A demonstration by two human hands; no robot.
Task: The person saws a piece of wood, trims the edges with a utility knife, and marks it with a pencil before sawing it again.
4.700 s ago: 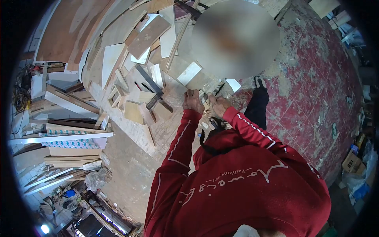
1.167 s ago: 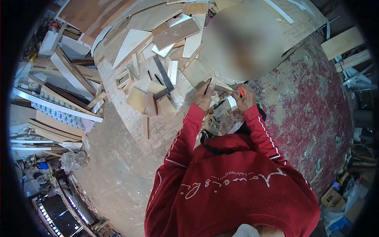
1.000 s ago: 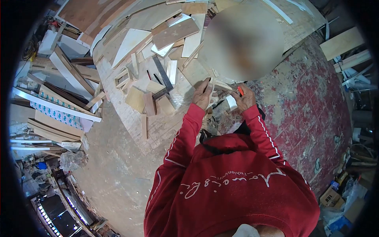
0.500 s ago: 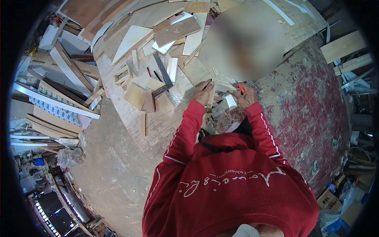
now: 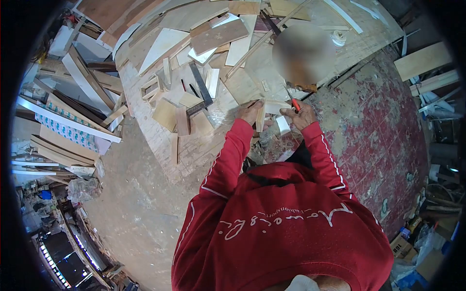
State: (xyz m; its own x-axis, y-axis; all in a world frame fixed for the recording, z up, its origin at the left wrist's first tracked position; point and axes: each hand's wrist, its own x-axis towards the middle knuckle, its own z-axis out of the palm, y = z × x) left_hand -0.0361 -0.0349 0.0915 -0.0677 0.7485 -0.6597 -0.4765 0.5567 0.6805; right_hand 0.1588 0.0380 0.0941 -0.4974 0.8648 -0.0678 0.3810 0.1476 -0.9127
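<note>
Left hand (image 5: 249,113) is gripping pale wooden strip (image 5: 261,119), fingers nearly closed; strip is lying just right of hand, long axis running toward body; 2nd strip (image 5: 275,106) is lying crosswise between 2 hands; right hand (image 5: 303,117) is pinching red-handled tool (image 5: 295,104), thin end pointing away from body.

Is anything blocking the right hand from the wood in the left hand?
Nothing visible stands directly between the right hand, with its red-handled tool, and the pale wood piece in the left hand. The white piece shows just below that gap.
</note>
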